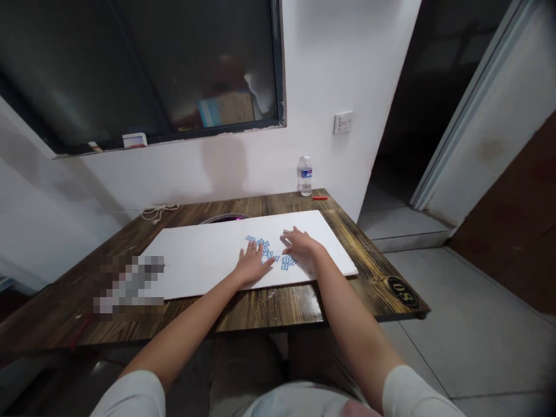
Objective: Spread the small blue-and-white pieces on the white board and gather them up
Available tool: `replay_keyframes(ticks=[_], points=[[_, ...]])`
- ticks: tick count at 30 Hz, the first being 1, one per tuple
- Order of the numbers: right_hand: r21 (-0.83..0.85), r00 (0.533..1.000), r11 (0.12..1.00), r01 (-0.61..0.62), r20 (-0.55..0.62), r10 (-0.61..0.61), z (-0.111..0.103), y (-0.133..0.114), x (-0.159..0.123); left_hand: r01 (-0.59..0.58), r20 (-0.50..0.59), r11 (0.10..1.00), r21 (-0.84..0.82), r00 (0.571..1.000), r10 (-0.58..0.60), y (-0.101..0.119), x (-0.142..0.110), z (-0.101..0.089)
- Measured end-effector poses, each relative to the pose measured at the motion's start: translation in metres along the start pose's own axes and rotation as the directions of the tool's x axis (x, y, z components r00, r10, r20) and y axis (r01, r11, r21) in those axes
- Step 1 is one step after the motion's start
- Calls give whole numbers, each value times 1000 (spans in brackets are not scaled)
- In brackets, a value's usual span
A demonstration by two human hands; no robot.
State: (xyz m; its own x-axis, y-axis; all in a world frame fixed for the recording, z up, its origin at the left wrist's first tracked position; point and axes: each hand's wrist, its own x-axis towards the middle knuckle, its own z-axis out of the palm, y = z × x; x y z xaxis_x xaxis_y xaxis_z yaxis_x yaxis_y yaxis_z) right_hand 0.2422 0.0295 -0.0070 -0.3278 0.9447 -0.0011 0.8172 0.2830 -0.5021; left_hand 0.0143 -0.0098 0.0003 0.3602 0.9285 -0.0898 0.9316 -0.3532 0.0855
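Several small blue tiles [264, 245] lie scattered on a white board [200, 255] that covers much of a wooden table [304, 304]. My left hand [252, 262] lies flat on the board, fingers spread, touching the tiles. Beside it, my right hand [297, 242] also rests palm down with its fingers stretched out over the tiles. Neither hand grips anything. Some tiles are hidden under the palms.
A water bottle [306, 175] and a small red object [319, 198] stand at the table's far right by the wall. A white cord [158, 211] lies at the far left. A black round tag [403, 291] marks the near right corner. An open doorway is to the right.
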Motion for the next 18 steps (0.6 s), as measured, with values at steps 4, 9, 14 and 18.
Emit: replay_keyframes(ticks=[4,9,14,18], points=[[23,999,1000,-1,51,0,-9,-3,-5,-138,-9,989,-55,990,138,18,14,1],[-17,997,1000,21,79,-20,-16,-8,-11,-352,-39,936,-22,936,351,32,3,5],[-59,998,998,34,-48,-37,-9,-12,-6,-402,-174,915,45,898,403,17,-19,5],[-39,993,999,10,-113,-15,-1,-20,0,-302,-252,950,83,916,313,-5,-43,0]])
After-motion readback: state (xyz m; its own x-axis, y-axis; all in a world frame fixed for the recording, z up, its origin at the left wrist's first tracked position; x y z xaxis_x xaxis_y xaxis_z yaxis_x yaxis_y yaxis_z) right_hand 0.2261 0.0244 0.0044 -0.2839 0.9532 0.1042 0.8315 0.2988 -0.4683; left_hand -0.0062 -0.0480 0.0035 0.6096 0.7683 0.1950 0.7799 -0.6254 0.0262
